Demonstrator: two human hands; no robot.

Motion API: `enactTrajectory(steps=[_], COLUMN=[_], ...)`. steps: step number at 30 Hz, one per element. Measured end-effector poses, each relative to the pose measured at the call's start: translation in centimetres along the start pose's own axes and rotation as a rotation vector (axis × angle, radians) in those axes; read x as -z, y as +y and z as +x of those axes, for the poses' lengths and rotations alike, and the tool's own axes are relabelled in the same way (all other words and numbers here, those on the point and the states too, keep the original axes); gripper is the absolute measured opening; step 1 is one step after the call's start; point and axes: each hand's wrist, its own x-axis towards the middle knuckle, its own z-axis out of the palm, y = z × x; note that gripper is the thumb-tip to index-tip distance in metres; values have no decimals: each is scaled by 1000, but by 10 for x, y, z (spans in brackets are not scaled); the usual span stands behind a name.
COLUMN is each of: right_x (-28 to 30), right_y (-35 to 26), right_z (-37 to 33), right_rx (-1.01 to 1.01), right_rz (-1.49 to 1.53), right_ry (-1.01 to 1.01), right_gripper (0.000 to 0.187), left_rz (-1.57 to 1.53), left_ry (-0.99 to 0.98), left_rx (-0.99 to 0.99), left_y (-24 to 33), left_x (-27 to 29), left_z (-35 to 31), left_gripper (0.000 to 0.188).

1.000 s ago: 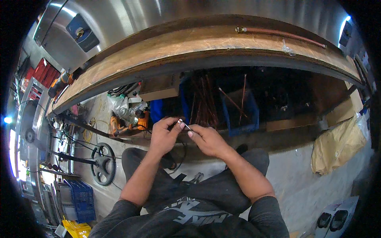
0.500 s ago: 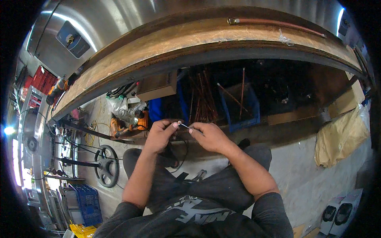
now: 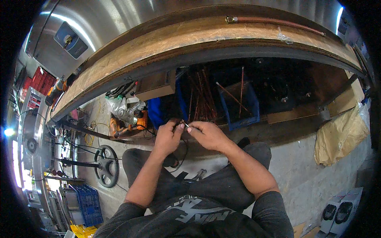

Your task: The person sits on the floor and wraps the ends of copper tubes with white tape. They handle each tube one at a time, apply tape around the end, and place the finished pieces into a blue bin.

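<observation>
Slim metallic rod (image 3: 186,124), pinched between both hands, out in front of the lap and below the counter (image 3: 139,59) edge in our view. Long axis short and slanted: upper left to lower right, bridging one set of fingertips to the other. It lies off the tips of the left hand (image 3: 168,135) on their right side, and off the tips of the right hand (image 3: 209,135) on their left; we judge neither hand clearly nearer.

Left hand: thumb and fingers closed together on the rod's upper end. Right hand: thumb and forefinger clamped on the lower end. Tips of the two hands nearly meet, so we get only a sliver of bright metal between them.

Further out, under the counter: copper-coloured rods (image 3: 203,99) in a bundle, a blue bin (image 3: 257,115) with two more crossing in it, a cardboard box (image 3: 156,90), an orange power tool (image 3: 143,120). On top: a copper-coloured tube (image 3: 278,21) with a brass-toned end.

Hard to make out: both rod ends, covered by fingers; whether it is one piece or two joined, we cannot tell. Deep shadow swallows the space under the counter.
</observation>
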Motion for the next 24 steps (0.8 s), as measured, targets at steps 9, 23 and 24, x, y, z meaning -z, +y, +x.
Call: enactTrajectory(steps=[9, 23, 24], right_x=[1, 1, 2], right_y=[-1, 1, 2], right_z=[2, -1, -1], right_rx=[-14, 86, 88], right_rz=[10, 166, 191], right_ry=[28, 108, 92], right_gripper=[36, 32, 31], left_rz=[-265, -407, -550], left_ry=[-70, -176, -338], left_rx=[56, 140, 263], left_y=[0, 14, 7], left_x=[5, 8, 20], left_z=[-2, -9, -9], left_gripper=[22, 25, 24])
